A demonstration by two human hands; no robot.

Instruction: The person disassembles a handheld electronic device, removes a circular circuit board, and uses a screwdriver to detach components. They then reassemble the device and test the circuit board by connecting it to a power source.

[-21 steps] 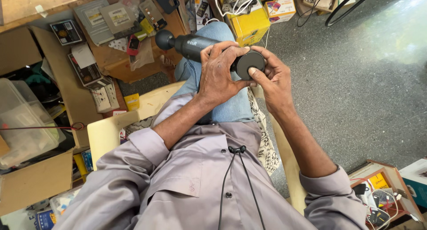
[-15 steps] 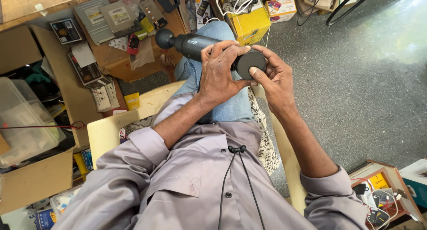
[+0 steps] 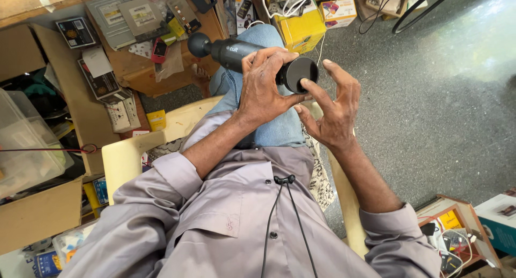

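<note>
Seated on a cream plastic chair [image 3: 129, 154], the person holds a black massage gun [image 3: 244, 55] over the lap. The left hand [image 3: 263, 87] grips its barrel firmly; the right hand [image 3: 330, 108], fingers spread, presses the round rear end. A steady barrel would help that fingertip land squarely.

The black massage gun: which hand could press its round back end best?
The right hand, I'd guess. Its fingers already touch the round rear end of the massage gun, spread and free to press. The left hand is wrapped around the body, holding it steady.
</note>
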